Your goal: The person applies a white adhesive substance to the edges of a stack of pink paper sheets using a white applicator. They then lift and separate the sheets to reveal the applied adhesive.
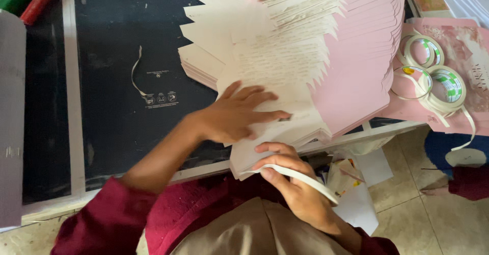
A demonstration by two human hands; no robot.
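A fanned stack of pink and cream envelopes (326, 46) lies spread across a black table top (117, 56). My left hand (237, 115) presses flat on the nearest cream flaps at the front of the fan, fingers spread. My right hand (293, 183) sits at the table's front edge, just below the stack, with its fingers curled around a white roll of tape (305, 180). The tape's end seems to touch the edge of the lowest envelope.
Several more white tape rolls (433, 79) lie on pink sheets at the right. A loose tape strip (136, 71) curls on the black surface. A grey board (11, 117) stands at the left. Paper scraps (356, 183) litter the tiled floor below.
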